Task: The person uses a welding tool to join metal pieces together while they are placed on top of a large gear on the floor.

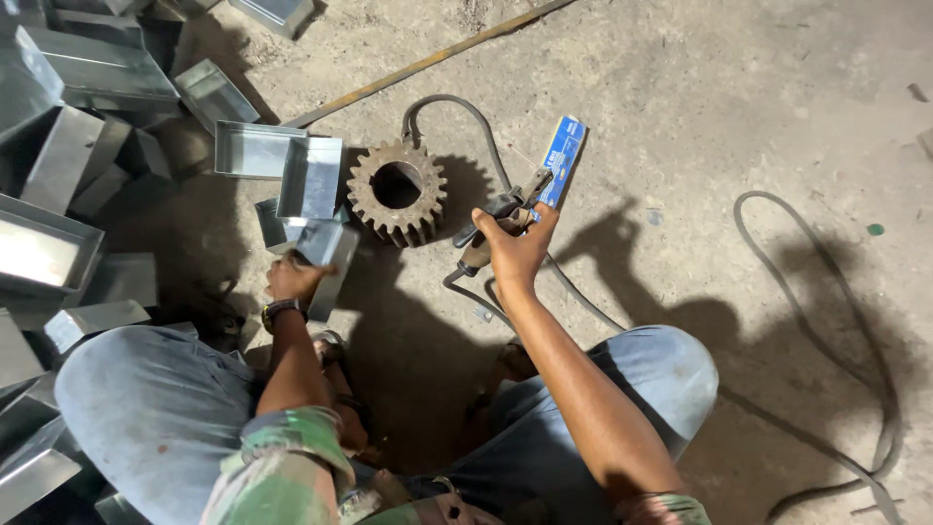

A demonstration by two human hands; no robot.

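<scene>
The person squats on a dusty concrete floor (739,107), knees apart, work laid between them. The right hand (515,248) is wrapped tight round the handle of a welding holder (501,216), its jaws pointing to 1 o'clock toward a blue rod packet (562,156) that lies just past the tip — close enough, it seems, to draw a rod without shifting. From the holder a thick cable (826,321) runs off in a big loop toward 4 o'clock, slack so it does not drag on the wrist.

The left hand (290,277), a watch on its wrist, grips the near edge of a sheet-metal tray (326,248), fingers curled over the rim; the tray sits at 11 o'clock from the body, leaning against another tray (311,177) that stands tilted on it. Both butt against a rusty gear (397,192) at 12 o'clock — heavy, likely serving as a stop so the thin metal stays put. A second cable (457,107) arcs round the gear's far side.

More trays (78,87) are heaped from 9 to 11 o'clock, within arm's reach. A long steel bar (428,63) lies slantwise beyond the gear.
</scene>
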